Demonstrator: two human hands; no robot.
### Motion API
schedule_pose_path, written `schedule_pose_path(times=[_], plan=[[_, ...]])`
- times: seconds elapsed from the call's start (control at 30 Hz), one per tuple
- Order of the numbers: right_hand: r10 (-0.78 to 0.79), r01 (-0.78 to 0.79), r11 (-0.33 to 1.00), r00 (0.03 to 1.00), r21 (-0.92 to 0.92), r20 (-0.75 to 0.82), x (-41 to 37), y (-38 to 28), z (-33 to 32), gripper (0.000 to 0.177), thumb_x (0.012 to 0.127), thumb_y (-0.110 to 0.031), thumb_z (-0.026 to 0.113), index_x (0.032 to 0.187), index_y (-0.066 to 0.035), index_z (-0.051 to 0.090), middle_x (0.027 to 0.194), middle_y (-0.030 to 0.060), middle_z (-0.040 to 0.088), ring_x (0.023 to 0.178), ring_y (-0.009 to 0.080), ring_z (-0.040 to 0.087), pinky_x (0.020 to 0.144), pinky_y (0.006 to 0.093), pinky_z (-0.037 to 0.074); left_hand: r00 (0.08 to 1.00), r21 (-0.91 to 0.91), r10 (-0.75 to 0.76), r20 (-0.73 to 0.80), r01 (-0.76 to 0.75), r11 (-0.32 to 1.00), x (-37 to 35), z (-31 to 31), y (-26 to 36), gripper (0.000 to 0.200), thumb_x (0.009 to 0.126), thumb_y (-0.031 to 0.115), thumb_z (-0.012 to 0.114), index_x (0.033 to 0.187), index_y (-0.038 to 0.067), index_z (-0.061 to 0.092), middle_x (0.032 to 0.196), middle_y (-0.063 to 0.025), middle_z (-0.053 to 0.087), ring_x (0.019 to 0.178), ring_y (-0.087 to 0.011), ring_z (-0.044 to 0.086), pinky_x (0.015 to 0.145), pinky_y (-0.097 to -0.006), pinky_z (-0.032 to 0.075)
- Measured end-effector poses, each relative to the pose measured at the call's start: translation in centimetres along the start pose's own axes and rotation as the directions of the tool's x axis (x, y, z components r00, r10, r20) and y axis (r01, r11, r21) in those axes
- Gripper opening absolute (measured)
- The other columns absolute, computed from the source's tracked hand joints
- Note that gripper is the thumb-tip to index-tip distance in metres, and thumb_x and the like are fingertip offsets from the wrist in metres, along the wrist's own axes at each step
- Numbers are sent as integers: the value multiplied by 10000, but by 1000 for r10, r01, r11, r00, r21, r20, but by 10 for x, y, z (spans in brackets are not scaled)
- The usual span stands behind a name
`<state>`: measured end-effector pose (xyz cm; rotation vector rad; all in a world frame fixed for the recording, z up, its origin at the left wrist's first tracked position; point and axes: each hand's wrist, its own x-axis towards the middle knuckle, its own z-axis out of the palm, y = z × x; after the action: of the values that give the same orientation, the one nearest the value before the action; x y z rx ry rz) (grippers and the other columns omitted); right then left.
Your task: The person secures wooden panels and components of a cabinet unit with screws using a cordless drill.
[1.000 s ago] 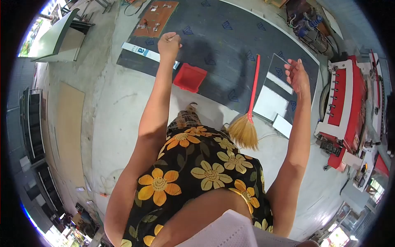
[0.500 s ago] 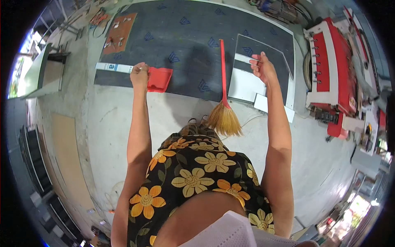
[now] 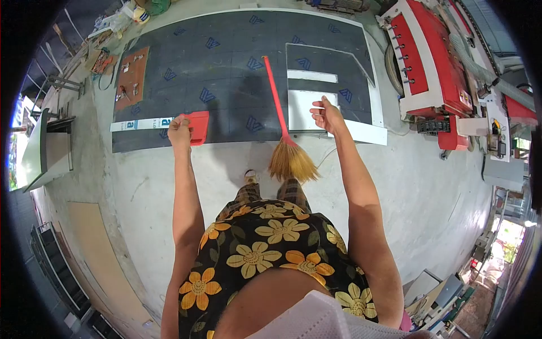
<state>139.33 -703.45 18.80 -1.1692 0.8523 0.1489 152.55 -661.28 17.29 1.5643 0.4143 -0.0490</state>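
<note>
By board (image 3: 169, 51) edge, broom (image 3: 275, 96) prob. light, stiff handle, soft bristles (image 3: 293, 162): best grip mid-handle; L hand (image 3: 180, 134) curled near pan (image 3: 199, 125), hold unclear; R hand (image 3: 328, 117) half-open

a workshop, with a big red machine (image 3: 435, 56) and hoses (image 3: 471, 66)

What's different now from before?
Your left hand moved back to the red dustpan's left side; I can't tell if it's touching. Your right hand, open, moved left, nearer the broom. The dustpan and broom stayed put.
</note>
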Motion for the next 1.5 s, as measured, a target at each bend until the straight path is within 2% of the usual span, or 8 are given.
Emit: schedule_pose_path(times=[0.2,0.3,0.33,0.53,0.8,1.0,1.3,1.5], plan=[[2,-2,999,1000,42,-23,-8,-5,-55,426,937,-444,386,1002,-49,530,823,91,598,606,132,563,466,230,446,999,-4,-3,53,3,1000,-30,50,-2,136,820,86,581,951,51,570,745,-17,596,537,-85,542,432,-198,402],[-47,48,998,998,30,-40,-13,-15,-104,427,932,-446,401,1003,-45,527,820,97,598,602,136,566,455,230,447,991,-31,99,93,-96,995,-39,91,-23,118,836,104,579,948,70,568,753,-6,600,549,-80,547,437,-195,404],[-56,57,997,998,45,-27,-13,-18,-126,434,927,-452,412,1010,-40,523,814,99,598,582,138,565,450,230,451,998,-4,11,68,-11,1000,-72,114,2,104,842,121,580,939,85,567,760,-1,601,562,-77,552,442,-192,410],[-121,122,992,993,37,-13,-28,-41,-288,525,919,-476,399,1093,4,518,844,108,618,603,154,576,479,264,460,994,-87,92,51,-88,992,-167,245,-24,112,859,198,597,918,106,571,756,-16,612,490,-87,537,373,-182,374],[-159,163,985,985,61,-66,-86,-79,-471,545,920,-483,383,1126,8,502,858,117,611,607,159,580,478,263,462,971,-93,82,225,-62,994,-307,401,-38,104,834,105,557,927,59,553,730,-26,587,487,-89,528,384,-197,373],[-206,211,977,972,33,-115,-102,-120,-555,447,905,-509,407,1050,-110,546,840,34,598,675,134,559,585,274,431,955,-88,114,274,-94,992,-338,502,-19,138,825,105,553,953,53,555,742,-30,595,481,-97,527,382,-205,367],[-302,302,953,950,-15,-84,-108,-194,-678,454,895,-529,417,1039,-118,546,848,30,609,658,127,559,564,276,432,946,-182,127,297,-74,980,-373,678,-15,132,828,136,586,943,74,563,733,-37,606,480,-97,545,359,-202,367],[-286,279,957,951,-77,-120,-86,-266,-780,435,910,-493,403,1049,-104,540,837,40,588,643,137,553,558,276,435,959,-289,23,282,62,955,-402,805,-17,83,812,107,583,877,94,535,665,-11,555,453,-94,521,346,-193,350]])
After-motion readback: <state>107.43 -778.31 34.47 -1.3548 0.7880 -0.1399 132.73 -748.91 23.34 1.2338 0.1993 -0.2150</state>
